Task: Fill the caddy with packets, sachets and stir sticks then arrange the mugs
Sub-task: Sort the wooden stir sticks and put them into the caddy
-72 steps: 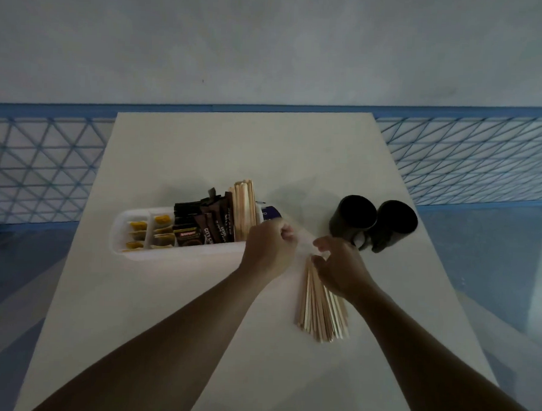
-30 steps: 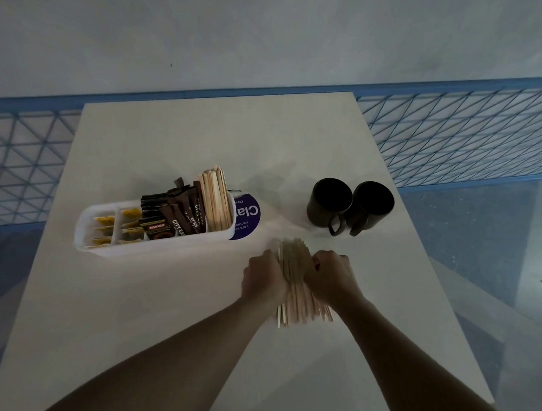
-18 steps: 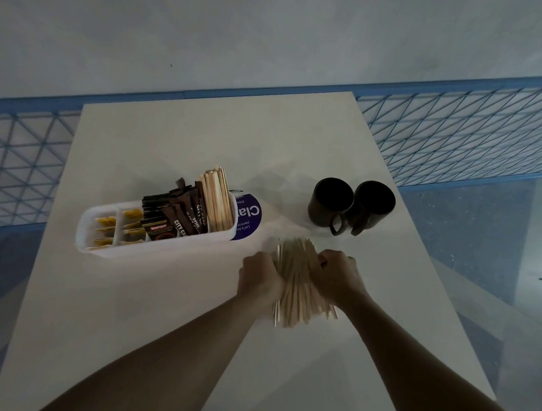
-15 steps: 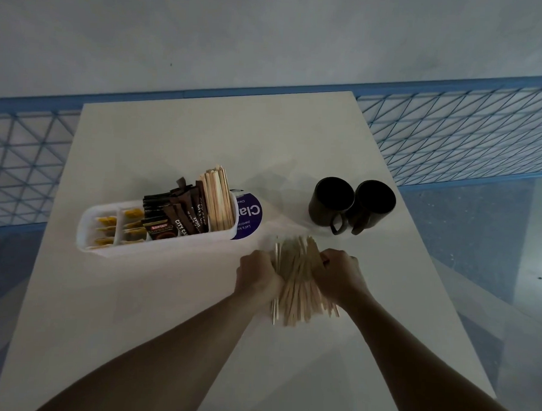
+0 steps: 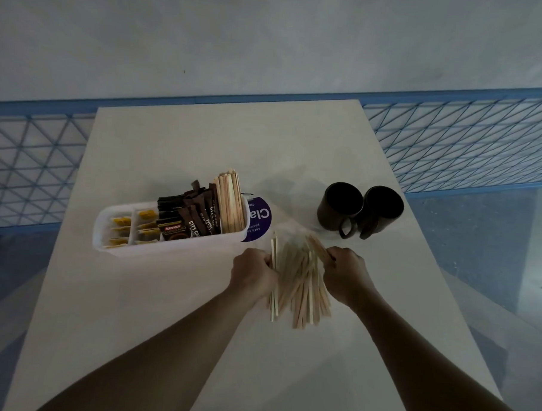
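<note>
Have bunched the stir sticks [image 5: 297,281] from a flat row into a splayed bundle clamped between left grip [image 5: 254,274] and right grip [image 5: 344,275], likely ready for lifting into the caddy [image 5: 168,247] just beyond-left.

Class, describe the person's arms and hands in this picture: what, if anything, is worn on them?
The left forearm and right forearm are bare to the frame's edge, no sleeves showing. The left hand and right hand wear no gloves; no watch, bracelet or ring is visible in the dim light.
</note>
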Demonstrator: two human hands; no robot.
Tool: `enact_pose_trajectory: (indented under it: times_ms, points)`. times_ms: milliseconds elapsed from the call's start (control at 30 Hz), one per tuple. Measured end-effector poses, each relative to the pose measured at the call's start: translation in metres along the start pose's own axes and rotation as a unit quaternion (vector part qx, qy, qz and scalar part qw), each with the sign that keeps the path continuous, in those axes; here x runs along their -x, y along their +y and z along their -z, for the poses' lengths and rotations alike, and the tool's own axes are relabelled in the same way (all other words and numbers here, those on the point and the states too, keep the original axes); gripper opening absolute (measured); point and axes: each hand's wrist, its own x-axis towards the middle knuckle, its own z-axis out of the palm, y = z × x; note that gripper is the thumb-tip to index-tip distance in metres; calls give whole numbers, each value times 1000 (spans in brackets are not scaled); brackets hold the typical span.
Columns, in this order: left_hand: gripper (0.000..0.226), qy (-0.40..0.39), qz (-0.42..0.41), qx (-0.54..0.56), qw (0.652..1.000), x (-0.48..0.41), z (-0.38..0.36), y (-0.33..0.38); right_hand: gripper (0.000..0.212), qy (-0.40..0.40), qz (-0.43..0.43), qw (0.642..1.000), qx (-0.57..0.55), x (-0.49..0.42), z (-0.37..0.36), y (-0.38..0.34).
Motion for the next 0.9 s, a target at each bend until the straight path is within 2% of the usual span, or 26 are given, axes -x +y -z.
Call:
enact_pose_trajectory:
  times_ms: [300,433,567,767,900]
  points:
    - [17,-46,2,135,990,-2,20,1,22,-66,30,995,-71,2,1,-36]
    - [20,-48,0,201,978,-4,38,8,26,-76,25,984,-162,-2,-2,-61]
    - [17,-15,-31,239,970,-4,61,18,31,-64,48,971,-226,-7,-3,-85]
    - [16,47,-100,290,951,-5,96,26,26,-47,92,945,-309,-18,-4,-130]
    - [14,142,-140,254,946,-14,110,24,28,-31,73,902,-424,-29,-8,-156]
